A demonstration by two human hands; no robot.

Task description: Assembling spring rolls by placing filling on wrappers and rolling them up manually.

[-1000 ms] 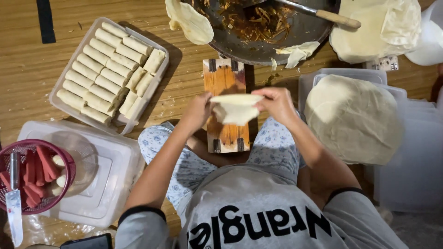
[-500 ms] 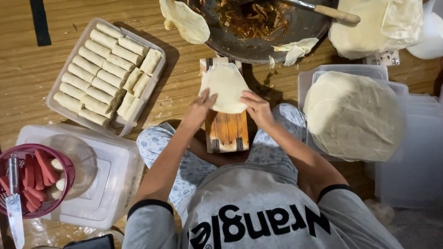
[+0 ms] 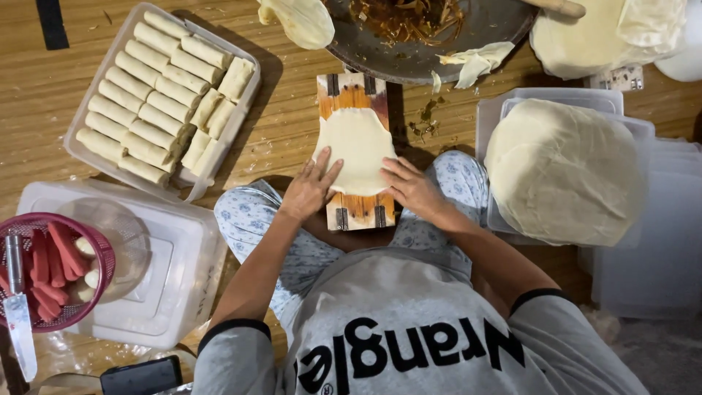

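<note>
A thin pale wrapper sheet [image 3: 356,143] lies flat on a small wooden board [image 3: 358,211] resting on my lap. My left hand [image 3: 310,188] presses the sheet's near left edge with fingers spread. My right hand [image 3: 412,187] presses its near right edge the same way. Neither hand grips anything. A metal pan [image 3: 431,51] with brown shredded filling sits just beyond the board.
A clear tray [image 3: 80,143] of several rolled spring rolls sits at the far left. A stack of round wrappers [image 3: 563,168] rests on a plastic container at the right. A pink basket [image 3: 95,292] with red sausage sticks and a knife [image 3: 18,314] stands at the near left on a plastic tub [image 3: 175,278].
The wrapper was held up in both hands, then laid down on the board. Both hands now flatten it at its near edge.
</note>
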